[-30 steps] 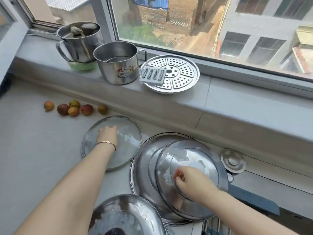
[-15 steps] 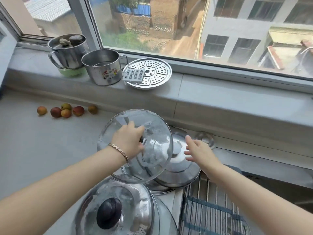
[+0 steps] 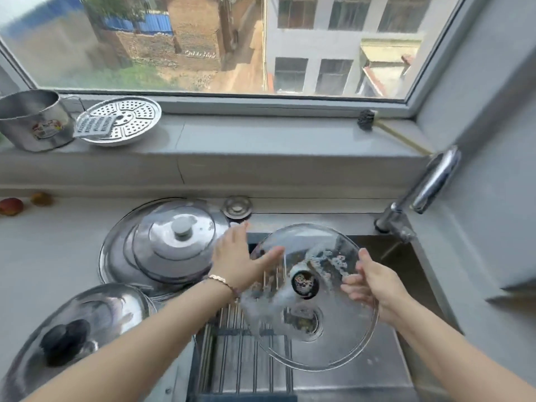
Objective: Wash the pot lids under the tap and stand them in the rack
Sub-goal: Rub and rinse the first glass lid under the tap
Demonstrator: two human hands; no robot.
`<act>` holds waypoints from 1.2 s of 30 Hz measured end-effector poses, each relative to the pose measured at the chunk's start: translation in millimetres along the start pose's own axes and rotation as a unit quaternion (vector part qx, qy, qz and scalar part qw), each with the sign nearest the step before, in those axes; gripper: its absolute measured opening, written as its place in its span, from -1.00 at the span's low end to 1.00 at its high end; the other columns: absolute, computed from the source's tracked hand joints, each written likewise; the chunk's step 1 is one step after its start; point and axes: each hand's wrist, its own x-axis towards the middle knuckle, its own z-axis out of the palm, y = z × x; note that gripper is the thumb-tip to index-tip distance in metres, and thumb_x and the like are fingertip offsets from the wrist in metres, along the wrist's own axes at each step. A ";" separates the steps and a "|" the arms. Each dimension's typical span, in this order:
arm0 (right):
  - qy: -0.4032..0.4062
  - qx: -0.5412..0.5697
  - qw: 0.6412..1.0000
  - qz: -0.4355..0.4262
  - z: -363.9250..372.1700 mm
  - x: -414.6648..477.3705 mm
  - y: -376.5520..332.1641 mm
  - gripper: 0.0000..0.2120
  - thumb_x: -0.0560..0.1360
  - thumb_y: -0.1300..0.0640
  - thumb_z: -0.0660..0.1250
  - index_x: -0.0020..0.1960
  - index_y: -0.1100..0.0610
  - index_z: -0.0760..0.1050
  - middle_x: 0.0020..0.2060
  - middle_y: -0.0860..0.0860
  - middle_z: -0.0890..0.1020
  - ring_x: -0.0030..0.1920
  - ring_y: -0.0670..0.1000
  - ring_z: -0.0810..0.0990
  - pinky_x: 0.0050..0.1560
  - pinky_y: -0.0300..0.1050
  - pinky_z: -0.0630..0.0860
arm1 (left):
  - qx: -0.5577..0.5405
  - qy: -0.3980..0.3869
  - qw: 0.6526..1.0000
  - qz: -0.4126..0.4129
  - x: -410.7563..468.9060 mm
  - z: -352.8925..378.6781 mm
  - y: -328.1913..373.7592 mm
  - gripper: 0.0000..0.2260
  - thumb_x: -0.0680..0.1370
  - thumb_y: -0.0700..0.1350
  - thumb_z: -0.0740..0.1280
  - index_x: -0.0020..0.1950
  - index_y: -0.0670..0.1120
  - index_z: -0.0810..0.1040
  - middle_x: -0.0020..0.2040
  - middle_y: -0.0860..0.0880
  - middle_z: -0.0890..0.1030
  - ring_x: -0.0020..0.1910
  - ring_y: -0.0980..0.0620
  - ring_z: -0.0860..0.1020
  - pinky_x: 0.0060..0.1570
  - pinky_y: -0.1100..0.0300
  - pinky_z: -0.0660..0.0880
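Glass lid (image 3: 319, 349) is up over the sink (image 3: 412, 274), tilted, black knob (image 3: 304, 283) facing me, soap streaks across its upper half. My right grip (image 3: 374, 285) has it by the right rim: fingers (image 3: 352, 288) curled round the edge, thumb on the near side. My left grip (image 3: 239, 262) is spread wide at the lid's upper-left rim, fingers straight, thumb lying across the edge. It's blurred there, so I can't say how firmly it touches. There's a bracelet (image 3: 220, 280) on that wrist.

Through the glass I can make out the drain (image 3: 307, 322). Below and left of the lid, the rack (image 3: 240, 369) sits in the sink's left part, its wire bars running toward me. The tap (image 3: 432, 181) stands at the sink's far right corner, up and to the right of the lid.

On the worktop (image 3: 43, 256), left of the sink, are the stacked lids (image 3: 174, 245): a smaller steel one with a grey knob on top of a larger one, just beside my left grip. Nearer me is the domed lid (image 3: 95, 317) with a dark knob; my left forearm crosses its right edge. A small steel cap (image 3: 237, 206) lies at the back, by the wall.

Up on the sill (image 3: 261, 140) are a pot (image 3: 32, 123) and a steamer plate (image 3: 130, 117) with a grater (image 3: 92, 127) resting on it. Fruit (image 3: 11, 206) sits at the far left edge.
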 end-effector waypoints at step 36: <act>-0.008 -0.235 0.968 0.084 -140.8 172.8 -38.4 -0.76 0.59 0.11 0.06 -0.25 0.12 0.29 -0.36 0.07 0.45 -0.64 -0.06 0.45 -0.73 -0.44 0.21 | -0.541 0.107 0.791 -0.264 13.4 153.8 151.0 -0.59 0.56 0.13 0.16 -0.28 -0.19 0.40 -0.44 -0.15 0.65 -0.61 0.06 0.55 -0.65 0.38 0.39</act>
